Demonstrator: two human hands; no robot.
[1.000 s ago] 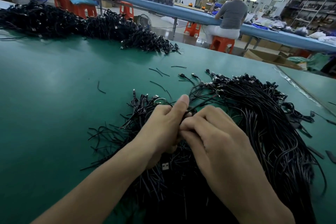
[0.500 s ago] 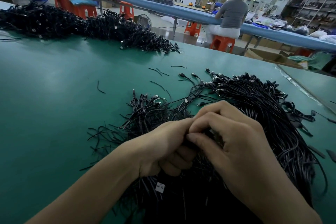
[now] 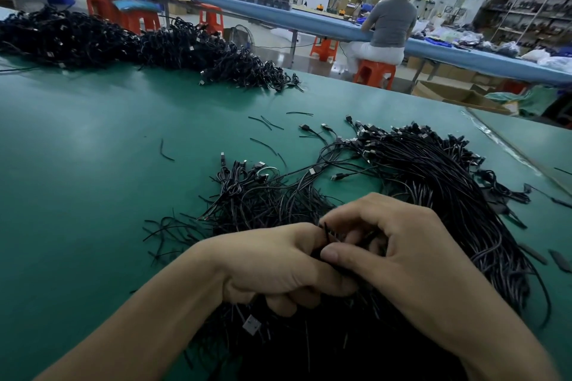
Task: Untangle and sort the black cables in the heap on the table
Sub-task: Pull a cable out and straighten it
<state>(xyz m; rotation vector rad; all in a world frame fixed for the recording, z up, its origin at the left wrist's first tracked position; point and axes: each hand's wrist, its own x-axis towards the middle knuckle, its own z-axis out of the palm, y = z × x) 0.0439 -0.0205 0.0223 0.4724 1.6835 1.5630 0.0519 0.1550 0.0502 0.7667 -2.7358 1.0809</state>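
I see the heap of black cables (image 3: 433, 195) lying on the near right part of the green table (image 3: 93, 179), its plugs fanned toward the far edge. Over its near side the left hand (image 3: 269, 266) and right hand (image 3: 411, 263) meet, each grip curled narrow and pinching a few thin cable strands (image 3: 326, 233). A second cable pile (image 3: 123, 40) lies well apart at the far left.

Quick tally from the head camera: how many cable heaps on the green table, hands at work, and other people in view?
Cable heaps: 2 (near heap, far heap)
Hands gripping the near heap: 2 (left hand, right hand)
Other people: 1 (seated person)
Total: 5
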